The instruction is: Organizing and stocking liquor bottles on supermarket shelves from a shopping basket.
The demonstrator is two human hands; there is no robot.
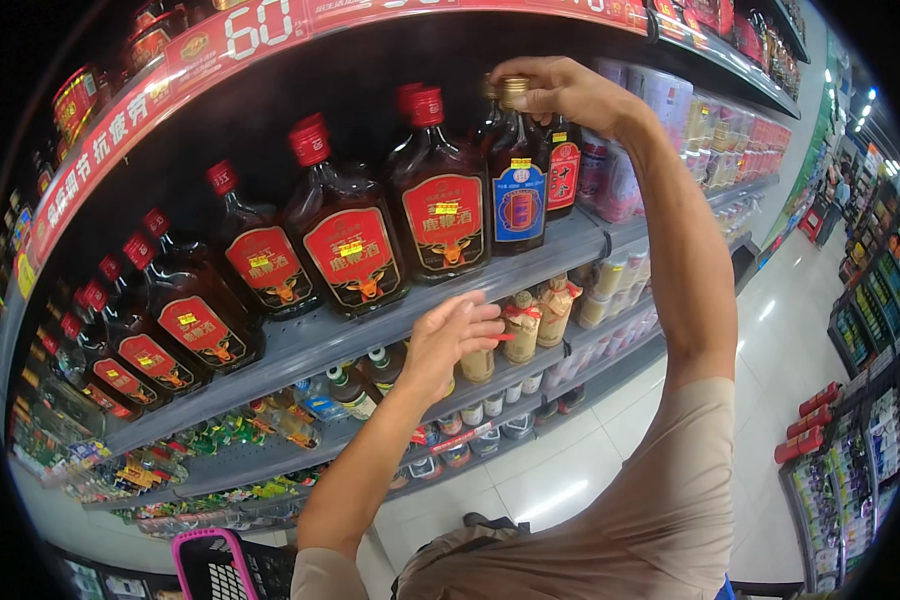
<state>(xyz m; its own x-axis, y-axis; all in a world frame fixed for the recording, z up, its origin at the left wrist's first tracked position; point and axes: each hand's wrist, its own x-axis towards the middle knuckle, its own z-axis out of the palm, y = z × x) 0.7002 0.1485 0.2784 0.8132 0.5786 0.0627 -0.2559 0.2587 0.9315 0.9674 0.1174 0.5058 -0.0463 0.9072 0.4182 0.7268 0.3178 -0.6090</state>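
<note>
My right hand (560,90) reaches to the upper shelf, its fingers closed on the gold cap of a dark liquor bottle (518,200) with a blue label. That bottle stands upright on the shelf, between a large red-labelled liquor bottle (444,215) and a dark bottle with a narrow red label (564,170). My left hand (448,340) is in front of the shelf edge, lower down, with its fingers stretched out. A thin red thing (502,338) shows by its fingertips; whether the hand holds it I cannot make out.
The upper shelf (320,340) carries several red-capped bottles on the left and cans (660,100) on the right. Cloth-topped bottles (522,325) stand on the shelf below. A black basket with a pink rim (178,560) is at lower left. Another shelf unit (840,500) stands across the tiled aisle (770,330).
</note>
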